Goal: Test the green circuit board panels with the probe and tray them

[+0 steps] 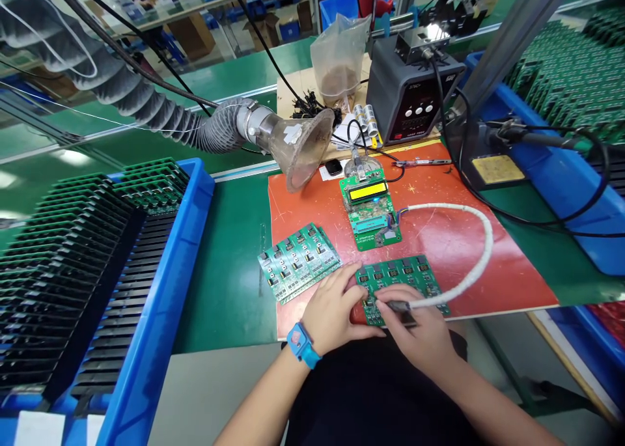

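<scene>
Green table, front edge: left hand holds a rectangular green circuit board; right hand grips a dark connector on a white-sleeved cable, seemingly making board contact, calling for alignment.

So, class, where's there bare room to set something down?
Bare: green benchtop between the left blue bin and red mat; the mat right of the white cable. Crowded: around left hand and right hand, on the circuit board.
</scene>
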The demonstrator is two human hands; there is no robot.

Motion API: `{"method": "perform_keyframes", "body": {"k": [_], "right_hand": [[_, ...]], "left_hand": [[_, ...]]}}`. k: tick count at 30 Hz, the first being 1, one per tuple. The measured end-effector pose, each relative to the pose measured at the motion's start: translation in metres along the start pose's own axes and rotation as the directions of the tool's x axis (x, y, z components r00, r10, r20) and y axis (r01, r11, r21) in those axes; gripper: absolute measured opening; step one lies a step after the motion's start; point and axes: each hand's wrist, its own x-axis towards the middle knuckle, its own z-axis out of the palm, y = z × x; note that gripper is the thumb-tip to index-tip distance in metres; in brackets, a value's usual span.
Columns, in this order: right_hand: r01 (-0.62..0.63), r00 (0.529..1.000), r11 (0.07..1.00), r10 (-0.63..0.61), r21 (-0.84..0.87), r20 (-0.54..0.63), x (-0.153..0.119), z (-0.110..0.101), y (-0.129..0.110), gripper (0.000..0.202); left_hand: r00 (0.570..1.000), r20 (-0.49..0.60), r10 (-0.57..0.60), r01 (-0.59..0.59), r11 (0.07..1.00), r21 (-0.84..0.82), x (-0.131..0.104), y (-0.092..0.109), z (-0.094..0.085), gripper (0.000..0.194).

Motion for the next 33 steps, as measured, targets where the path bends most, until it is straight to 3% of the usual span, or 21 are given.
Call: {"method": "perform_keyframes", "body": {"k": [8,11,17,33], "right_hand": [[0.009,1.000,1.000,-0.009,-0.005,-0.001,-0.0002,0.0000,0.0013,0.008],[0.018,1.000,1.000,-0.018,-0.005,0.006,-0.0008,0.0002,0.0023,0.009],[0.048,0.999,0.999,-0.048,-0.005,0.007,-0.0016,0.0004,0.0044,0.010],[0.019,1.000,1.000,-0.019,-0.022,0.013,0.0002,-0.0037,0.0038,0.007]], "left_hand": [[0.999,-0.026,-0.025,0.024,0.999,-0.040,-0.0028,0.0007,0.0017,0.056],[0.998,-0.045,-0.036,0.034,0.998,-0.045,-0.0035,0.0007,0.0029,0.070],[0.999,0.016,-0.034,0.033,0.999,0.020,-0.0012,0.0020,0.0017,0.102],[0.999,0.023,-0.023,0.022,0.999,0.026,0.0000,0.0031,0.0013,0.106]]}}
